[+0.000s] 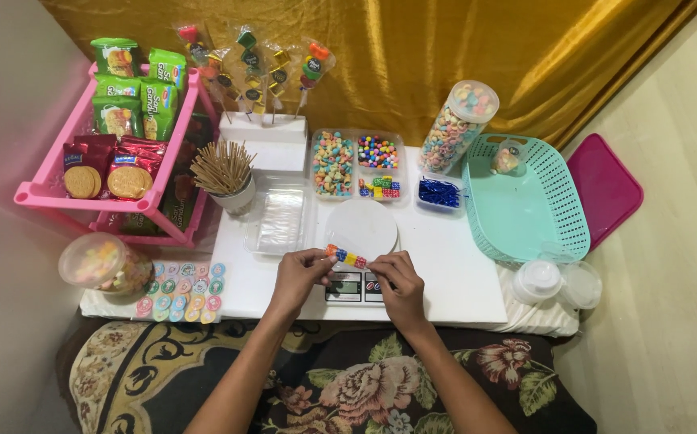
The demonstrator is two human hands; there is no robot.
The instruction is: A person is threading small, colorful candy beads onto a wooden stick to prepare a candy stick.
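Note:
My left hand (299,277) and my right hand (397,281) meet over the small digital kitchen scale (356,286) at the front of the white table (453,273). Between their fingertips they hold a short candy skewer (346,256) of several coloured pieces, lying sideways. The left fingers pinch its left end, the right fingers its right end. The scale's round white plate (360,227) sits just beyond the skewer.
Wooden sticks in a cup (223,170), clear bags (281,220), trays of coloured candies (356,163), blue ties (438,193), a candy jar (459,127), a teal basket (525,201), a pink snack rack (115,137), finished skewers (260,64), a sticker sheet (183,291), lidded tubs (106,263).

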